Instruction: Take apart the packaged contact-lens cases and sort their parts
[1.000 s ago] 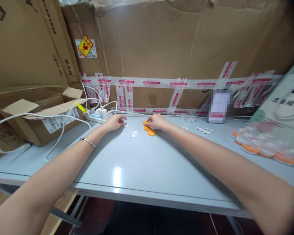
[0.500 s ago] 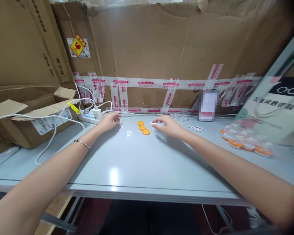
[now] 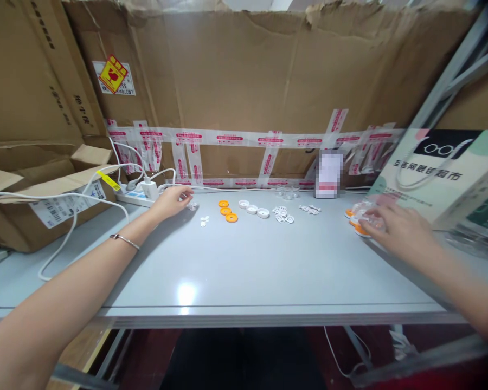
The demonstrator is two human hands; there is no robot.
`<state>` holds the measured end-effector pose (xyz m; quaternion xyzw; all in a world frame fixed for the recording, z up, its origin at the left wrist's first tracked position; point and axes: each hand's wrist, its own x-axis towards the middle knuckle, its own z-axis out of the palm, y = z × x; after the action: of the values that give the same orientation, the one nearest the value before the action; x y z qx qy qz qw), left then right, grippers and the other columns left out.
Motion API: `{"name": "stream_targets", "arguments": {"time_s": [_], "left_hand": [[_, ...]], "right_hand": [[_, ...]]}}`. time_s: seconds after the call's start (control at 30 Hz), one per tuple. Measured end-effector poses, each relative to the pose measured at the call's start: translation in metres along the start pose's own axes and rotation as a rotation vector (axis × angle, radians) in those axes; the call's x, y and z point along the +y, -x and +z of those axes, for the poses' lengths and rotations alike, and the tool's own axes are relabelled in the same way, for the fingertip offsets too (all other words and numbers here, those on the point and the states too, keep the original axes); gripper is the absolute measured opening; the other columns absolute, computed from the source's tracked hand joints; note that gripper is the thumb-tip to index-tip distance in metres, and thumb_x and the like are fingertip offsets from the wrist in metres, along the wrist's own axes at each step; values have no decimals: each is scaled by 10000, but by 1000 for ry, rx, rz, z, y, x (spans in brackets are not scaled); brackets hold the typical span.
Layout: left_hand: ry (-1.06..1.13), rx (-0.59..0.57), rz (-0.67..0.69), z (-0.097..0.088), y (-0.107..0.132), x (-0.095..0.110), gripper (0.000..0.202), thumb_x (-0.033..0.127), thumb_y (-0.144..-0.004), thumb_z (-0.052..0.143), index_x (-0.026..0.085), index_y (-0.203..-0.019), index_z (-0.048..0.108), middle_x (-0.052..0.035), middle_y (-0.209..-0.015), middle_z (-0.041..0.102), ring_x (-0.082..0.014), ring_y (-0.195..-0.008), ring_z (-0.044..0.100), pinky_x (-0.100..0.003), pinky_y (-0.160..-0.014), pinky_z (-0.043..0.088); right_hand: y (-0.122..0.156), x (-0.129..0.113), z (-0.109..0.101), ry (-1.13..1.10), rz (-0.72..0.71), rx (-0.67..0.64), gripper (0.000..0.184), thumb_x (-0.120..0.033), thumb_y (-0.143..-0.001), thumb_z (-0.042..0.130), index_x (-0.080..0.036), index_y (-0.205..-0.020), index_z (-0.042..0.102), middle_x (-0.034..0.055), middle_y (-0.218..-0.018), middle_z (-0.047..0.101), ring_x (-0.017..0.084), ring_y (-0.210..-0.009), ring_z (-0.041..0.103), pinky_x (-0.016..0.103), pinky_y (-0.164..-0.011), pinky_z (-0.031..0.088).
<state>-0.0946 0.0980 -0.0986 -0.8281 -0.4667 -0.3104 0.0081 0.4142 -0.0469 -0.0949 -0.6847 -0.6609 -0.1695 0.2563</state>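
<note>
My left hand [image 3: 173, 201] rests at the back left of the table, fingers loosely bent and apart, beside small clear-and-white pieces [image 3: 192, 206]. My right hand [image 3: 398, 227] is blurred at the right, its fingertips at a cluster of clear-topped pieces with orange and white bases [image 3: 361, 232]. Whether it grips one cannot be made out. Between the hands lie three orange rings [image 3: 231, 218], three round white caps [image 3: 263, 213] and several white openwork parts [image 3: 280, 214]. Some tiny white discs [image 3: 204, 223] sit nearer my left hand.
More white parts [image 3: 309, 209] and clear cups [image 3: 288, 193] lie toward the back. A phone [image 3: 327, 176] leans against the cardboard wall [image 3: 228, 70]. A paper bag [image 3: 435, 173] stands right; an open carton [image 3: 65, 216], power strip [image 3: 136, 197] and white cables are left.
My right hand has moved from the white caps beside the orange rings to the clear-topped cluster at the right. My left hand stays by the small pieces. The view has turned slightly right.
</note>
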Motion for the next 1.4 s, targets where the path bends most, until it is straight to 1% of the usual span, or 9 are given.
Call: {"name": "stream_targets", "arguments": {"time_s": [0.1,0.2,0.37,0.4,0.53,0.63,0.93,1.27,1.4], "left_hand": [[-28,55,39,-6,0,3,248,293,-782,448,152,-907,610,-66,-883,659,-168,-753,603,-249,-639,457],[-32,163,77,-15,-1,13,242,276,-801,446,150,-930,609,-67,-893,656,-159,-748,592,-240,-634,446],[61,275,205,-25,3,61,230,284,-827,460,146,-947,599,-60,-874,641,-132,-722,572,-219,-624,428],[83,240,240,-25,5,74,227,296,-837,454,147,-923,602,-57,-861,636,-130,-725,568,-215,-616,423],[139,-204,429,-14,19,121,279,410,-823,491,157,-793,603,-32,-764,619,-126,-700,549,-232,-658,408],[149,-372,381,4,31,143,423,568,-711,563,159,-817,578,-37,-779,594,-145,-702,528,-242,-622,390],[406,-347,66,37,42,163,324,440,-676,630,164,-630,466,43,-566,463,-93,-534,415,-208,-483,282],[546,-381,133,41,45,161,233,345,-691,598,151,-634,483,30,-598,479,-82,-549,420,-193,-500,320],[567,-385,101,43,46,162,236,343,-673,613,150,-628,485,34,-583,474,-81,-542,417,-193,-499,322]], "right_hand": [[-1,-22,3,1,-34,-81,200,-389,-764,508,-207,-842,537,134,-859,584,269,-789,543,403,-694,390],[-1,-62,3,-259,-10,-196,297,-437,-738,533,-194,-910,537,82,-817,594,200,-660,565,352,-616,438],[1,-147,6,-644,-123,-490,307,-411,-739,561,-204,-964,533,36,-778,631,176,-697,597,310,-653,466],[0,-162,9,-689,-160,-519,289,-397,-738,566,-204,-951,537,32,-779,628,169,-700,593,305,-659,463],[-7,-200,27,-796,-234,-551,275,-398,-707,605,-194,-881,543,5,-717,587,138,-633,544,270,-594,431],[-9,-208,40,-869,-225,-531,321,-447,-667,639,-191,-823,524,-16,-673,550,115,-578,488,242,-533,388],[7,-210,36,-944,-194,-503,298,-411,-688,627,-196,-812,463,-88,-520,375,81,-480,367,208,-463,293],[9,-203,19,-638,-494,-496,115,-268,-791,464,-219,-895,472,-29,-682,520,117,-600,470,237,-555,341],[9,-204,21,-581,-418,-482,278,-390,-764,524,-223,-965,429,-32,-650,526,134,-564,482,240,-521,321]]}}
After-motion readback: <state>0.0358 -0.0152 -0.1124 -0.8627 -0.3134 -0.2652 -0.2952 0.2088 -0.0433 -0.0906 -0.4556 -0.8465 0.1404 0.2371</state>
